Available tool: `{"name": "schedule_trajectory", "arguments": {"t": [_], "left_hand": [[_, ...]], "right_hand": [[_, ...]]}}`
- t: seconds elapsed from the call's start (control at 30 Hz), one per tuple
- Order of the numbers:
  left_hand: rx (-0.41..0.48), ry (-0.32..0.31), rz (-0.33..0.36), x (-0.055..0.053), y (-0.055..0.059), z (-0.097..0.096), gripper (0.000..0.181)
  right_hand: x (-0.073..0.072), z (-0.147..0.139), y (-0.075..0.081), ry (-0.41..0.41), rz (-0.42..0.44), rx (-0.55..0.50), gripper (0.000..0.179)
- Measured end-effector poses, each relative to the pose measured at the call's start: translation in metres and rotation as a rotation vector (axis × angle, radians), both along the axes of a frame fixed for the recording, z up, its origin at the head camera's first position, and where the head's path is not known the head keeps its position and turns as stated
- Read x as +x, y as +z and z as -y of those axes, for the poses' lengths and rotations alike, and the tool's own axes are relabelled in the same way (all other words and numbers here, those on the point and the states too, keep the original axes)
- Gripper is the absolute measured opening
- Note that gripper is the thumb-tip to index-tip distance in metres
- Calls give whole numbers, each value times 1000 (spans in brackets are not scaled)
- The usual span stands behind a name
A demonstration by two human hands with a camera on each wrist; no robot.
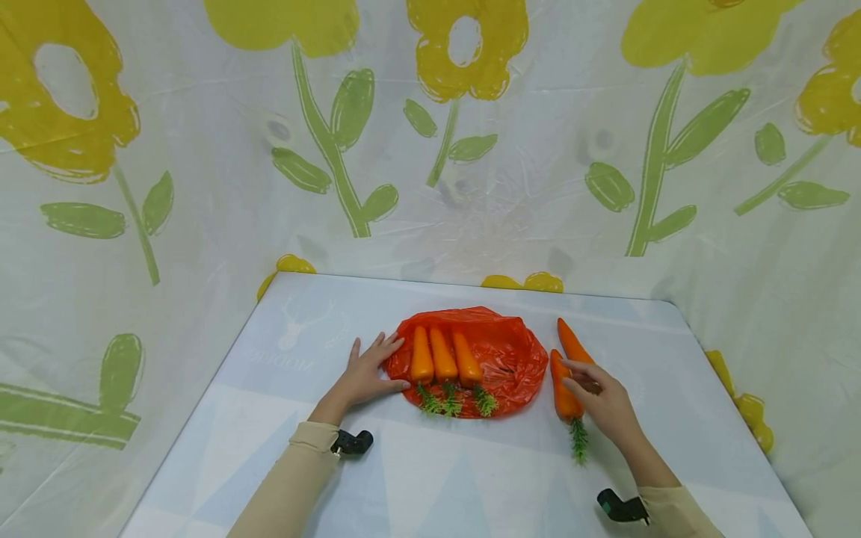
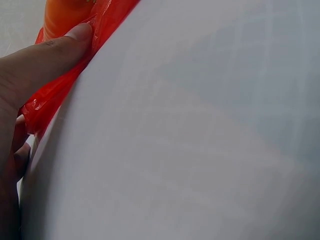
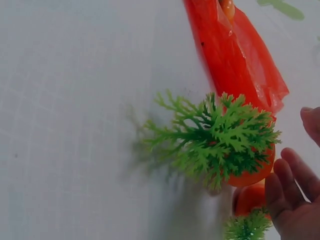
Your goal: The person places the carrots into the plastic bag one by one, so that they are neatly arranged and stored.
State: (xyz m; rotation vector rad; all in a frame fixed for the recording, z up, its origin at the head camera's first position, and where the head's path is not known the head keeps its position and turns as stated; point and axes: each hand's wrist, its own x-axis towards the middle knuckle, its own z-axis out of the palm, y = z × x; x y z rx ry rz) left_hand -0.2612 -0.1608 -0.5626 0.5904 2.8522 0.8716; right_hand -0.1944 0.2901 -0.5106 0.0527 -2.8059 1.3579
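A red plastic bag (image 1: 511,351) lies spread on the table, with three orange carrots (image 1: 442,359) side by side on it, leafy ends toward me. My left hand (image 1: 363,377) rests at the bag's left edge, fingers spread; in the left wrist view its thumb (image 2: 62,52) lies against the red plastic. To the right of the bag, another carrot (image 1: 565,396) with a green top (image 3: 215,135) lies beside my right hand (image 1: 608,403). That hand's fingers are extended close to the carrot's side, thumb apart from them. A further carrot (image 1: 572,340) lies behind, partly covered by the hand.
The pale table (image 1: 444,478) has light blue triangle patterns and a printed deer head near its back left corner. A white curtain (image 1: 538,187) with yellow flowers and green stems hangs around its back and sides. Both wrists carry small black cameras (image 1: 353,442).
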Motion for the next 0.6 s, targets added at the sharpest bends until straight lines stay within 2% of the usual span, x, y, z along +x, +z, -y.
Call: {"name": "schedule_trajectory", "arguments": {"t": [0.37, 0.6], "left_hand": [[22, 7, -2, 1, 1, -1, 96], [27, 3, -8, 0, 1, -1, 95]], "right_hand": [[3, -5, -6, -2, -10, 35, 45], [8, -7, -5, 10, 28, 29, 50]]}}
